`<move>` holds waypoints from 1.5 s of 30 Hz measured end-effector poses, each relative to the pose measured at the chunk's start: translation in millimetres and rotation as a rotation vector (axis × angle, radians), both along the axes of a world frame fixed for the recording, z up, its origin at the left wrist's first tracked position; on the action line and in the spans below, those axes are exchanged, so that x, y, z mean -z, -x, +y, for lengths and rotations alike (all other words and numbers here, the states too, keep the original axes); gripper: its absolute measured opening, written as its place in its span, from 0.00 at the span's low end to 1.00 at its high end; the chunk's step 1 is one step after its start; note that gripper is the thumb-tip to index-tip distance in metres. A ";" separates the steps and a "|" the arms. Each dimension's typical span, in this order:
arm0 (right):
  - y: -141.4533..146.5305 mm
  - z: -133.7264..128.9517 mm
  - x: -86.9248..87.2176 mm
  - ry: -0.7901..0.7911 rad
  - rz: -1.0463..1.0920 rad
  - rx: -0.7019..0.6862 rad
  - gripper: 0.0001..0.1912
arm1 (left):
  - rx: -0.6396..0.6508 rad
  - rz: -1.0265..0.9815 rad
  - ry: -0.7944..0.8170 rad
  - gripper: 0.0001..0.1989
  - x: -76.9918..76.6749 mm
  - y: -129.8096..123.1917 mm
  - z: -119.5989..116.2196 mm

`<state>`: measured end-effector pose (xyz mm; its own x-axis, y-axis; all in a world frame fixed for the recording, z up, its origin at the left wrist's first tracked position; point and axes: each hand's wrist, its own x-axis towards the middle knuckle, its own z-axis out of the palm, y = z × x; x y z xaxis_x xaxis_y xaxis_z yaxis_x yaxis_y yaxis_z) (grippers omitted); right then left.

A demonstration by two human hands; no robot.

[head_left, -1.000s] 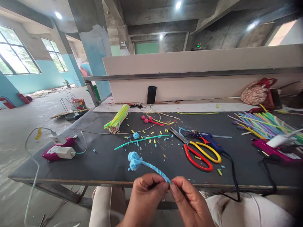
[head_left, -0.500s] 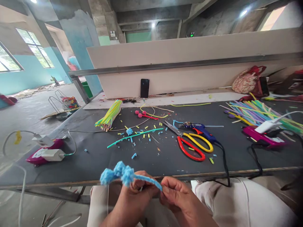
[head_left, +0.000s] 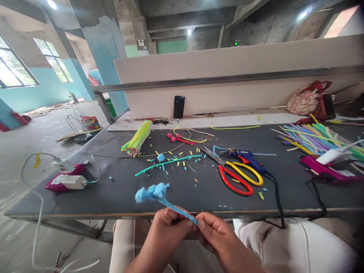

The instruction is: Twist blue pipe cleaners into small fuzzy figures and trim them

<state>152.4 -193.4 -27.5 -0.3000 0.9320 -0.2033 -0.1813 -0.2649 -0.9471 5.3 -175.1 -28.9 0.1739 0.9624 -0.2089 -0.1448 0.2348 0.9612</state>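
Note:
A light-blue pipe-cleaner flower point(head_left: 153, 192), with fluffy balls bunched at one end of a fuzzy stem, is held at the near table edge. Around its lower stem my left hand point(head_left: 173, 227) is closed, thumb and fingers pinching. My right hand point(head_left: 213, 229) pinches the tip of that stem, close beside the left. The balls point up and left, over the dark table point(head_left: 119, 203). Beyond the hands lie a loose blue ball point(head_left: 160, 157), a teal pipe cleaner point(head_left: 167, 165) and a pink-balled red stem point(head_left: 182, 140).
Scissors point(head_left: 234, 176) with red and yellow handles lie beside a blue glue gun point(head_left: 250, 159). Pipe-cleaner bundles point(head_left: 139, 138) stand left and right. Magenta power strips point(head_left: 65, 178) with cables sit at both sides. A phone point(head_left: 179, 107) leans on the back board.
The flower's balled end has swung up and to the right, and its stem looks straighter. Both hands still grip the stem. The view has shifted slightly left.

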 end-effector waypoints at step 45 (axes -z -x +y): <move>-2.8 -13.2 5.1 -0.746 -0.744 0.070 0.09 | 0.044 0.021 -0.003 0.05 -17.9 12.3 -10.5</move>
